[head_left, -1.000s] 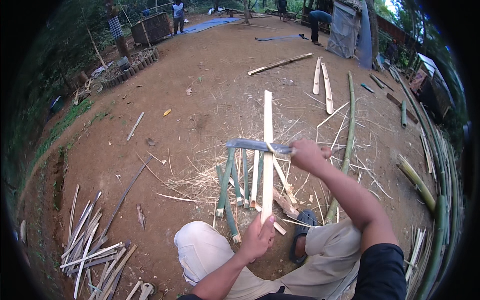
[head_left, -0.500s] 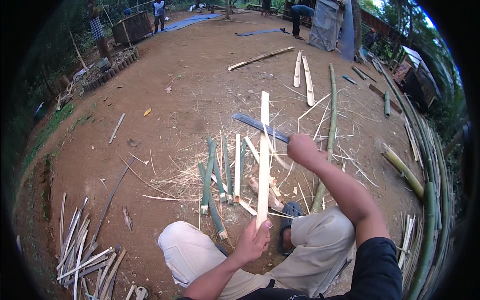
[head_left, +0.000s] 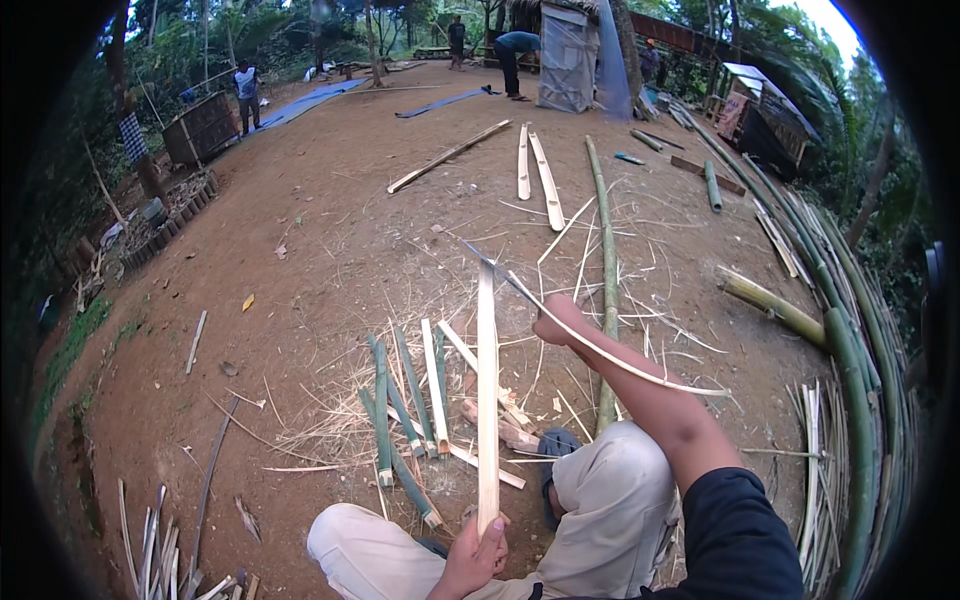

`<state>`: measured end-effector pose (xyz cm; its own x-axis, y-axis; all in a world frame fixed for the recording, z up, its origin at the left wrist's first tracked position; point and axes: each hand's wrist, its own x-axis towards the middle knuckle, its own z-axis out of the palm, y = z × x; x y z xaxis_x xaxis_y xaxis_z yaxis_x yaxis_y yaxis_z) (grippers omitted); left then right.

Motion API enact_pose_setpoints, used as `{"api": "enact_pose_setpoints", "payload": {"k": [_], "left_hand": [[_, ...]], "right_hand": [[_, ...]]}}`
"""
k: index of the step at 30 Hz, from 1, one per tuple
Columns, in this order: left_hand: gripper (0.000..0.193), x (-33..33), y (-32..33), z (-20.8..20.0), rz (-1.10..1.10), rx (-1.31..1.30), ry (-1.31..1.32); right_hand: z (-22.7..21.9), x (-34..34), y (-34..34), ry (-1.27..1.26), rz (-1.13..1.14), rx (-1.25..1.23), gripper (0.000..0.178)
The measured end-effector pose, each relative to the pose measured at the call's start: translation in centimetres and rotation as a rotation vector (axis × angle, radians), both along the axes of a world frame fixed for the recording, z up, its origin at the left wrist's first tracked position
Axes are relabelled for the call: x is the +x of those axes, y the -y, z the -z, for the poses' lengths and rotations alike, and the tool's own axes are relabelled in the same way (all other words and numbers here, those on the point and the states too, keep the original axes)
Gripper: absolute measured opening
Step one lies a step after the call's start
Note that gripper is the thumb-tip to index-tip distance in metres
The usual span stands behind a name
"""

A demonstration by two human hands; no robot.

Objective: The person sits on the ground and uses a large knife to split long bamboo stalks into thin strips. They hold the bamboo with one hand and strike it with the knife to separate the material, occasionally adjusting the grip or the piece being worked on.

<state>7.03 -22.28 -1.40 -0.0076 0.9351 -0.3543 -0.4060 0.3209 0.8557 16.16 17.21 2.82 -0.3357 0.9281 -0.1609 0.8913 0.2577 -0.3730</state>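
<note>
My left hand [head_left: 474, 556] is closed around the near end of a pale split bamboo strip [head_left: 487, 400], which points away from me between my knees. My right hand [head_left: 558, 320] grips a machete, its handle hidden in the fist. The dark machete blade [head_left: 508, 275] lies against the strip's far end, seen nearly edge-on. A long thin bamboo shaving [head_left: 640, 370] curls from near the blade across my right forearm. Below the strip, several short green bamboo pieces [head_left: 383, 410] lie on the ground among loose shavings [head_left: 325, 425].
A long green bamboo pole [head_left: 607, 260] lies right of my hands. Two split bamboo halves [head_left: 546, 180] rest farther off. Stacked bamboo poles [head_left: 860, 440] line the right side. Bamboo slats [head_left: 160, 550] lie at lower left. People [head_left: 515, 60] are in the far background.
The machete has moved outward to the strip's far end, and the shaving has become longer. My view has tilted up, showing more of the background. The left hand keeps its grip.
</note>
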Motion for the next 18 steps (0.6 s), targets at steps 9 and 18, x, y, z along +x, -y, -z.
{"api": "enact_pose_setpoints", "payload": {"k": [9,18], "left_hand": [[0.033,-2.8,-1.2,-2.4,0.010,0.041,0.182],[0.031,-3.0,-1.1,-1.1,0.057,0.306,-0.159]], "right_hand": [[-3.8,-4.1,5.7,-0.819,0.047,-0.790,0.059],[-7.1,-6.1,10.6,-1.003,-0.141,-0.716,0.026]]}}
